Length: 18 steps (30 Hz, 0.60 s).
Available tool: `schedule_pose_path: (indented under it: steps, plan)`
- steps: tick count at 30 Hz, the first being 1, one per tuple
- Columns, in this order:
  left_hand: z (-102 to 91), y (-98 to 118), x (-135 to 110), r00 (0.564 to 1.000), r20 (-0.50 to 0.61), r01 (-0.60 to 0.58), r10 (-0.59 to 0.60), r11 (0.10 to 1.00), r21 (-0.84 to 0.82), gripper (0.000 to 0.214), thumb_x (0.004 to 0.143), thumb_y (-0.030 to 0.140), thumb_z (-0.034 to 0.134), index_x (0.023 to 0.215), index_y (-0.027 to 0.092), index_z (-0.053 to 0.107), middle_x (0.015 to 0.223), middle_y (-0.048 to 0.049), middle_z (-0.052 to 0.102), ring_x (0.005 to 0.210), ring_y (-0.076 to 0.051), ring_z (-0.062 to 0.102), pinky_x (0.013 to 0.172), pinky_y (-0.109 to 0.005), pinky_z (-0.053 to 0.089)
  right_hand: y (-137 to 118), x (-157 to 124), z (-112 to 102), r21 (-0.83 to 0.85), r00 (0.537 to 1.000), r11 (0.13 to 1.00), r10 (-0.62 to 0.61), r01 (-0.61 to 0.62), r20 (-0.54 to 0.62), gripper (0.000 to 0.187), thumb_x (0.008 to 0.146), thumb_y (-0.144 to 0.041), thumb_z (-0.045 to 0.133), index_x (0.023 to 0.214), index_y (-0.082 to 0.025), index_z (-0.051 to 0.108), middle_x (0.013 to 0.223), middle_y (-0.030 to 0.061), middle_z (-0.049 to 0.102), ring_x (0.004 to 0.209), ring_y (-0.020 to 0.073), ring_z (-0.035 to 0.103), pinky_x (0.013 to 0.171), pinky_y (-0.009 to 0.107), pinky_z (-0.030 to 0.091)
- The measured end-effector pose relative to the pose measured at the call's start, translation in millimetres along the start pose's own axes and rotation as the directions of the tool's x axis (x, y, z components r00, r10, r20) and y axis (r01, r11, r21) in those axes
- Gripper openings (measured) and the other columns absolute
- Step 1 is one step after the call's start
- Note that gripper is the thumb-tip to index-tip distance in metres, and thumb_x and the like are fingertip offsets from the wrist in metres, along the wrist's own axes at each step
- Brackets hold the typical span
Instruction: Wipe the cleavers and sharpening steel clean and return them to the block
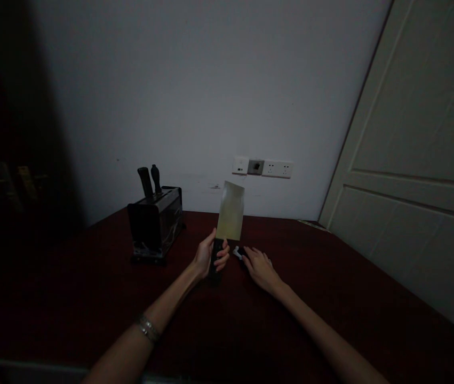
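My left hand point(208, 255) is wrapped around the black handle of a cleaver point(231, 210). The broad blade points up and away from me, with its flat side facing me. To the right of the handle, low over the table, my right hand point(259, 265) has its fingers closed over a small black-and-white object point(238, 253). Most of that object is hidden under the fingers, and its kind cannot be made out in the dim light.
On the left of the dark red table point(291, 320) stands a knife block point(157, 221) with two black handles sticking up from it. Behind the table is a pale wall with sockets point(277, 169). A white panelled door point(411, 213) borders the right side.
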<state>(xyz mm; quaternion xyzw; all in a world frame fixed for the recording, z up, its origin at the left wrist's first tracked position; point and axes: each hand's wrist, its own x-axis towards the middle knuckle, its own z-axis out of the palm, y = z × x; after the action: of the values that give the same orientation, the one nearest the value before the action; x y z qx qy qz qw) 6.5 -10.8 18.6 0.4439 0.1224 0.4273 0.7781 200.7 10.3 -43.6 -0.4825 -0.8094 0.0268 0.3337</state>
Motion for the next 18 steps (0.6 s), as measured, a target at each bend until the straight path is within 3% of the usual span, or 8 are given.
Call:
schedule_pose_path:
  steps: [4, 6, 9, 13, 18]
  plan:
    - [0.3, -1.0, -0.1, 1.0, 0.004, -0.006, 0.006, 1.0, 0.028, 0.047, 0.083, 0.058, 0.032, 0.07, 0.015, 0.046, 0.05, 0.0059, 0.032, 0.032, -0.005, 0.027, 0.028, -0.018, 0.028, -5.5, 2.2, -12.4, -0.008, 0.986, 0.999, 0.047, -0.049, -0.158, 0.045, 0.086, -0.045, 0.041, 0.118, -0.018, 0.056, 0.14, 0.0141, 0.036, 0.13, 0.0329, 0.027, 0.1, 0.055, 0.027]
    - [0.1, -0.9, -0.6, 1.0, 0.015, -0.021, 0.021, 0.999, 0.034, 0.04, 0.082, 0.052, 0.037, 0.072, 0.014, 0.047, 0.053, 0.0051, 0.034, 0.034, -0.006, 0.029, 0.03, -0.018, 0.03, -13.1, 3.4, -21.8, 0.093, 0.982, 0.995, 0.05, -0.034, -0.184, 0.046, 0.086, -0.047, 0.04, 0.113, -0.017, 0.06, 0.138, 0.0138, 0.039, 0.128, 0.0301, 0.031, 0.102, 0.05, 0.026]
    - [1.4, -1.2, -1.1, 0.997, 0.035, -0.077, 0.075, 0.994, 0.075, 0.018, 0.074, 0.031, 0.05, 0.077, 0.013, 0.049, 0.058, 0.0035, 0.039, 0.04, -0.007, 0.037, 0.035, -0.02, 0.035, -30.0, 4.7, -33.0, 0.338, 0.984, 0.937, 0.135, -0.087, -0.12, 0.05, 0.086, -0.051, 0.035, 0.101, -0.015, 0.065, 0.115, 0.0131, 0.06, 0.11, 0.0274, 0.051, 0.095, 0.044, 0.036]
    - [3.9, -3.7, -0.5, 0.994, 0.053, -0.104, 0.098, 0.985, 0.135, 0.027, 0.06, 0.011, 0.06, 0.086, 0.013, 0.05, 0.067, 0.0009, 0.048, 0.054, -0.012, 0.051, 0.053, -0.028, 0.046, -54.0, 6.4, -34.6, 0.66, 0.961, 0.701, 0.244, -0.269, 0.132, 0.056, 0.083, -0.06, 0.033, 0.079, -0.016, 0.068, 0.077, 0.0071, 0.068, 0.078, 0.0237, 0.062, 0.078, 0.038, 0.046]
    - [1.8, -8.0, 1.6, 0.994, -0.054, -0.08, 0.098, 0.962, 0.263, 0.039, 0.06, 0.013, 0.071, 0.093, 0.013, 0.051, 0.075, -0.0016, 0.055, 0.063, -0.014, 0.056, 0.063, -0.031, 0.047, -74.6, 10.3, -25.6, 0.816, 0.855, 0.302, 0.342, -0.493, 0.39, 0.05, 0.077, -0.064, 0.04, 0.075, -0.019, 0.062, 0.071, 0.0033, 0.061, 0.063, 0.0144, 0.056, 0.06, 0.03, 0.048]
